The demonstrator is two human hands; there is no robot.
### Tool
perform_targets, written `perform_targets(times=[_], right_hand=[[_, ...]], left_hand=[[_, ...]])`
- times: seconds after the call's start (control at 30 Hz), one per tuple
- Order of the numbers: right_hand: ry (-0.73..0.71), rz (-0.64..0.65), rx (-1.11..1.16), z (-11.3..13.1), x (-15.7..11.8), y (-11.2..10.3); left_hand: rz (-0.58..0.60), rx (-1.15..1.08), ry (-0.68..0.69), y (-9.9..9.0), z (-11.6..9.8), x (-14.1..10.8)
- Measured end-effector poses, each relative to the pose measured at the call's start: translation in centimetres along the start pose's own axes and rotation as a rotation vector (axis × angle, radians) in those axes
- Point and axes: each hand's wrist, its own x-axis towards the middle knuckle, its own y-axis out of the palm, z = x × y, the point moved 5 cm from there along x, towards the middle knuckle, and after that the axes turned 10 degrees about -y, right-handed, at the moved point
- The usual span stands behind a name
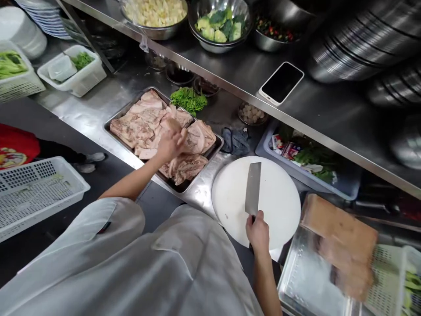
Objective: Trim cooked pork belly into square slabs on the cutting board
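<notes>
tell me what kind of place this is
Most likely a commercial kitchen prep station: a long stainless steel counter, a metal tray of sliced pale meat under the left hand, and a steel cleaver in the right hand over a round white cutting board.

We see the round cutting board (279, 197) mostly bare beside the cleaver (253, 188); left of it the meat tray (113, 122) is packed, and the shelf (250, 70) overhangs behind.

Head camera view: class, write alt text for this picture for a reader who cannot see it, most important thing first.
A person in white reaches the left hand into a metal tray of cooked meat slabs, while the right hand holds a cleaver flat on a round white cutting board. Bowls of vegetables and a phone sit on the steel shelf above.
</notes>
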Motion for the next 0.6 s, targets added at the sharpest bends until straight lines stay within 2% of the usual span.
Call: perform_targets(times=[0.07, 0.13, 0.2, 0.23, 0.4, 0.6], right_hand=[[0.012, -0.004, 0.01, -0.1, -0.1, 0.2], [0.022, -0.002, 0.023, -0.2, 0.0, 0.3], [0.029, 0.007, 0.033, -0.4, 0.2, 0.3], [0.029, 0.012, 0.034, -0.4, 0.4, 0.3], [0.017, 0.007, 0.006, -0.3, 1.4, 0.0], [0.013, -0.005, -0.014, 0.2, 1.6, -0.3]], left_hand=[[0.029, -0.015, -0.014, 2.0, -0.1, -4.9], [0.069, -0.037, -0.15, 4.1, 0.2, -8.9], [0.078, -0.054, -0.247, 5.9, -0.1, -11.5], [0.071, -0.061, -0.254, 6.5, -0.6, -12.2], [0.005, -0.098, -0.145, 7.9, -3.2, -13.5], [-0.013, -0.178, -0.202, 7.7, -2.1, -13.7]])
